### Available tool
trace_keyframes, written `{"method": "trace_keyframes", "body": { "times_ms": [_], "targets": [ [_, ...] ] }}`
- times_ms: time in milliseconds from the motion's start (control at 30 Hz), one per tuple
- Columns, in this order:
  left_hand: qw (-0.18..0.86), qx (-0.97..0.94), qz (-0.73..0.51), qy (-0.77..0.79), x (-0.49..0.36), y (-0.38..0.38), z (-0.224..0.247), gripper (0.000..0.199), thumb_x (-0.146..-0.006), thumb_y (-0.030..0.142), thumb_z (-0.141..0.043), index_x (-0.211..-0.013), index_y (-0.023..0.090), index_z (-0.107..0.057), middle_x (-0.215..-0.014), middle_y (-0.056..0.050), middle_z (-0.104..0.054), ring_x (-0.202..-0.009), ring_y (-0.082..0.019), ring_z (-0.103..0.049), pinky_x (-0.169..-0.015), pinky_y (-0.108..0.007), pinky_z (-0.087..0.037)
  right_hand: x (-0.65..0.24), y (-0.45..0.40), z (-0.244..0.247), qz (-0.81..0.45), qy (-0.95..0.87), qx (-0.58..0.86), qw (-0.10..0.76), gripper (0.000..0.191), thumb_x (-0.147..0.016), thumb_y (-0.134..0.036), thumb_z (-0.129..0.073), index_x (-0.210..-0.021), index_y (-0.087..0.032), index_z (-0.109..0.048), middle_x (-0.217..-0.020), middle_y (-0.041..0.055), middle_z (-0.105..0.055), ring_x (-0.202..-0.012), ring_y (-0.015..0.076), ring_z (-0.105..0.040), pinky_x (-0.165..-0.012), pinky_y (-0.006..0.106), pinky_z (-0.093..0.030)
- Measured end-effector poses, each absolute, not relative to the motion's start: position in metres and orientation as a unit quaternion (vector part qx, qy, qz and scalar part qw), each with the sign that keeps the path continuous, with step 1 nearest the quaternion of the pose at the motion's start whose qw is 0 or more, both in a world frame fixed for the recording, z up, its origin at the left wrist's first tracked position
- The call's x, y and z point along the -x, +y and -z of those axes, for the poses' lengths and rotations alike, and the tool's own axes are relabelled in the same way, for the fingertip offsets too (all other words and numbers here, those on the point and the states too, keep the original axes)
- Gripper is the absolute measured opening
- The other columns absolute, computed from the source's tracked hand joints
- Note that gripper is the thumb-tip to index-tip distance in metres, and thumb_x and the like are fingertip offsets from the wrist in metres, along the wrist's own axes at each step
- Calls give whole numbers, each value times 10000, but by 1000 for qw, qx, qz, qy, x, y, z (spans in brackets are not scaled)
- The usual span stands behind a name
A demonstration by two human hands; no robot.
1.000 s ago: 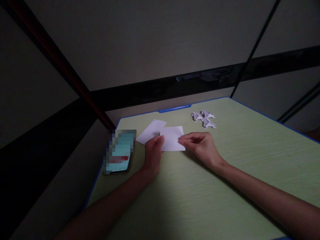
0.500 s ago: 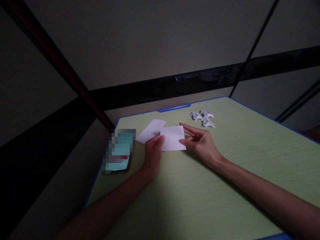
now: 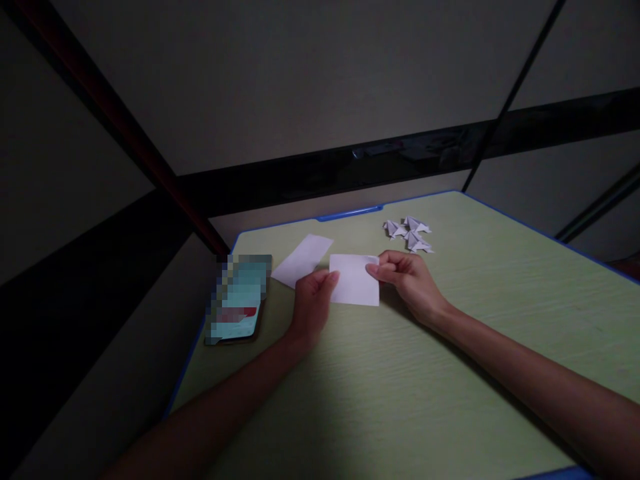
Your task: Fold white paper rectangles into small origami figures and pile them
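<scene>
A small white square of paper [image 3: 355,281] is held up over the table between my two hands. My left hand [image 3: 314,300] pinches its left edge, thumb on the near face. At the upper right corner my right hand [image 3: 407,277] grips it between thumb and curled fingers. Just behind my left hand, another white sheet of paper [image 3: 303,259] lies on the table, partly covered by that hand. Three folded paper figures [image 3: 414,241] sit close together beyond my right hand.
A phone [image 3: 243,300] with a lit, blurred screen lies at the table's left side. The light green table [image 3: 500,293] has a blue rim and a blue handle-like strip [image 3: 350,214] at its far edge. Behind it stands a panelled wall [image 3: 320,80] with a dark glossy band.
The square of paper has shifted slightly right and turned a little. My right hand's fingers, stretched out behind the paper before, have curled, and its thumb has moved up to the top right corner.
</scene>
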State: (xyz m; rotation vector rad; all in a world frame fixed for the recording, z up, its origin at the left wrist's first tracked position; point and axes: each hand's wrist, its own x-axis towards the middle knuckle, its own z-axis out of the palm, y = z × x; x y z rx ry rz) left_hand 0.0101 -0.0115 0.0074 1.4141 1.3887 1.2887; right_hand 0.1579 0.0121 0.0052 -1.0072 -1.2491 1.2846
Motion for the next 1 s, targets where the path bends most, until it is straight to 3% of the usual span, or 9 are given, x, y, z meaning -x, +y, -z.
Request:
{"method": "trace_keyframes", "body": {
  "times_ms": [133, 300, 500, 600, 800, 1000],
  "targets": [
    [385, -561, -490, 545, -10, -11, -6, 307, -710, 291, -463, -464, 159, -337, -462, 64, -259, -459, -61, -233, -427, -202, -180, -159, 13, -3, -509, -553, 401, 525, 266, -693, -292, -537, -485, -141, -465, -441, -41, -433, -434, 61, -358, -454, 224, -234],
    [417, -588, -459, 519, -10, -9, -2, 321, -676, 293, -513, -447, 160, -332, -429, 72, -297, -427, -52, -266, -418, -191, -204, -159, 14, -1, -491, -534, 417, 547, 228, -698, -306, -520, -540, -151, -463, -470, -54, -386, -427, 58, -328, -423, 211, -218],
    [508, -581, -416, 482, -13, -10, -4, 136, -616, 264, -576, -608, 135, -534, -535, 21, -531, -512, -101, -494, -519, -223, -381, -161, 13, -5, -427, -548, 455, 557, 158, -654, -281, -559, -596, -134, -552, -517, -25, -480, -451, 65, -382, -417, 204, -259],
    [546, -569, -400, 468, -14, -12, -6, 155, -605, 253, -583, -687, 121, -572, -575, -3, -583, -537, -119, -537, -547, -246, -412, -162, 12, -8, -421, -555, 472, 540, 165, -629, -286, -578, -585, -127, -569, -510, -15, -503, -433, 67, -395, -398, 204, -269],
    [461, -597, -409, 514, -11, -12, -8, 239, -637, 302, -563, -484, 130, -499, -436, 40, -457, -435, -71, -411, -428, -194, -282, -163, 9, -13, -446, -606, 461, 470, 223, -637, -332, -575, -562, -126, -537, -457, -28, -463, -384, 60, -379, -362, 199, -252],
    [404, -587, -469, 522, -10, -11, -6, 251, -643, 299, -554, -462, 136, -494, -420, 55, -394, -443, -69, -349, -443, -201, -255, -161, 10, -10, -458, -622, 459, 440, 274, -652, -339, -575, -504, -148, -446, -438, -52, -392, -384, 42, -311, -364, 193, -202]
  ]
}}
